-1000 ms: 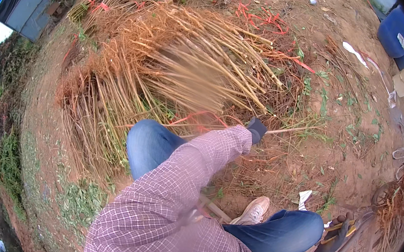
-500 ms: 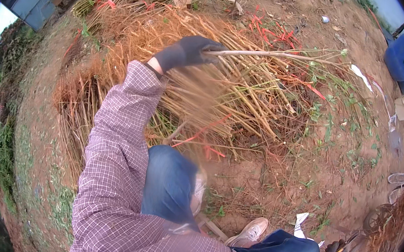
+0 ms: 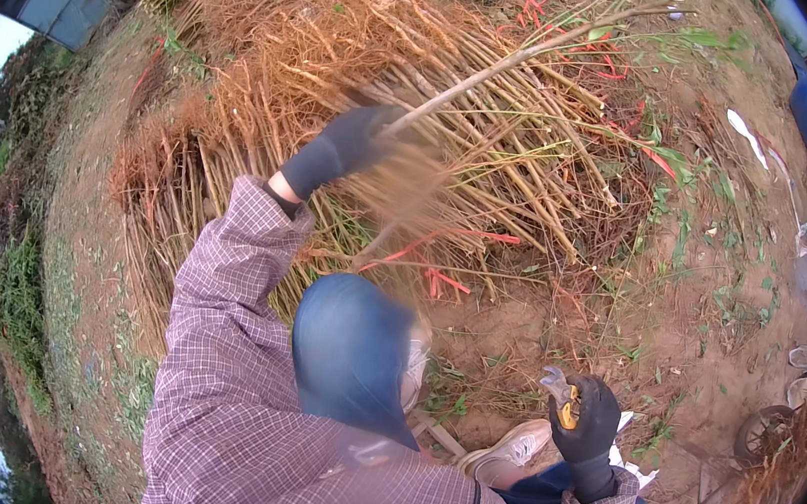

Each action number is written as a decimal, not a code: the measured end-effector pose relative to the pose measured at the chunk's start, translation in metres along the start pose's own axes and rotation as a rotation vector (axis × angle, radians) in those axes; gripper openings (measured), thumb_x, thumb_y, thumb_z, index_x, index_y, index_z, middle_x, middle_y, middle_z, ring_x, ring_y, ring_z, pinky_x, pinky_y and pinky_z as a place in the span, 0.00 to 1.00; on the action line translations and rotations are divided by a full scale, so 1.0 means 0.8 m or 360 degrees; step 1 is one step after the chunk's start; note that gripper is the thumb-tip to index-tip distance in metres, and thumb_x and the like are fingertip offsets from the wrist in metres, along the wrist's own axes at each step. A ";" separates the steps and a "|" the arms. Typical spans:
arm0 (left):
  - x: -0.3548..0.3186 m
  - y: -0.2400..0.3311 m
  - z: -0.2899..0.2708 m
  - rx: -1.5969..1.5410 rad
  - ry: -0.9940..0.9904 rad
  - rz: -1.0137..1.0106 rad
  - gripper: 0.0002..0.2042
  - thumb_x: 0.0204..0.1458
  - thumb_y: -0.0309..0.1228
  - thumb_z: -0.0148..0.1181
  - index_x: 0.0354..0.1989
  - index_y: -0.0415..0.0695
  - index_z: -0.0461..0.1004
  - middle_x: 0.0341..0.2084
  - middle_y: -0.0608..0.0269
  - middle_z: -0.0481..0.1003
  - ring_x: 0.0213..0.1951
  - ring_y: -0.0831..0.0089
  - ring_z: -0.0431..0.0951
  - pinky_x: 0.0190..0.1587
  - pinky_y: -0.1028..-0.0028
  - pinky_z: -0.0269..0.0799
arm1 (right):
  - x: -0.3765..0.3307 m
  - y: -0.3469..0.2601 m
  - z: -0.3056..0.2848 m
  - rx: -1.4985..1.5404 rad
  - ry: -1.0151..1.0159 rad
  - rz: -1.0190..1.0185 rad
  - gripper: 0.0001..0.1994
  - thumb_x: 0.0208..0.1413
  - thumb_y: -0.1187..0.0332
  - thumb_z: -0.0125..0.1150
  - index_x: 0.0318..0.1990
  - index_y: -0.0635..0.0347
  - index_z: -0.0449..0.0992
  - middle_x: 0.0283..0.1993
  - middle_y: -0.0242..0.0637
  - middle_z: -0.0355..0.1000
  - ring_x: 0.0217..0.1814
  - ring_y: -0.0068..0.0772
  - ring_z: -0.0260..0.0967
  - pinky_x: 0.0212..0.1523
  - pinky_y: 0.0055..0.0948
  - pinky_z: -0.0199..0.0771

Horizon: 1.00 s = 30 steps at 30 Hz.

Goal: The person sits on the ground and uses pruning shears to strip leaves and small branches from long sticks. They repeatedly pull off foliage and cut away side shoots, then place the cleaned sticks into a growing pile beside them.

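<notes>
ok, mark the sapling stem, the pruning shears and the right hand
sapling stem [image 3: 533, 54], head view, mid-length of the bare stem
pruning shears [image 3: 562, 394], head view, the jaws above the fist
right hand [image 3: 589, 426], head view, back of the glove

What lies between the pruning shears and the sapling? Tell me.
Open air and bare dirt ground only. The left hand holds the sapling up; the right hand holds the shears low, apart from it.
</notes>
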State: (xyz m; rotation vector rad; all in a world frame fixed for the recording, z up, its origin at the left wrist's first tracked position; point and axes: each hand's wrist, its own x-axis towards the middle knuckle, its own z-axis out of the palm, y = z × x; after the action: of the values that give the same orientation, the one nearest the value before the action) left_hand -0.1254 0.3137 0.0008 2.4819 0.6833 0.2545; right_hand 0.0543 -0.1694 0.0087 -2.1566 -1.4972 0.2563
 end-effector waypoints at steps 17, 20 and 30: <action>-0.075 -0.012 0.031 -0.0988 -0.0040 -0.0096 0.07 0.55 0.27 0.62 0.40 0.44 0.71 0.50 0.57 0.73 0.43 0.74 0.74 0.47 0.71 0.71 | -0.079 -0.033 -0.013 0.0132 0.0228 0.0053 0.21 0.41 0.65 0.72 0.44 0.59 0.73 0.38 0.46 0.73 0.39 0.51 0.72 0.40 0.43 0.73; -0.022 0.143 -0.052 -0.1439 0.0225 0.0544 0.13 0.56 0.23 0.58 0.49 0.40 0.69 0.55 0.49 0.71 0.49 0.63 0.77 0.52 0.66 0.78 | -0.087 -0.034 -0.015 0.0135 0.0406 0.0002 0.22 0.41 0.64 0.72 0.46 0.58 0.73 0.39 0.45 0.73 0.40 0.50 0.73 0.41 0.42 0.73; -0.013 0.355 0.025 -0.2649 -0.0218 0.0729 0.08 0.58 0.25 0.55 0.45 0.51 0.68 0.65 0.48 0.60 0.55 0.63 0.73 0.52 0.68 0.76 | -0.084 -0.034 -0.041 0.1253 0.0452 0.0320 0.28 0.50 0.53 0.71 0.52 0.58 0.68 0.43 0.37 0.70 0.46 0.34 0.70 0.47 0.34 0.71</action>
State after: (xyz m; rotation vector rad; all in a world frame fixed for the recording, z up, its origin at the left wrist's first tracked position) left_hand -0.0094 0.0942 0.1408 0.9574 -0.2253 0.5202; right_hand 0.0206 -0.2330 0.0423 -1.6052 -0.8177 0.4890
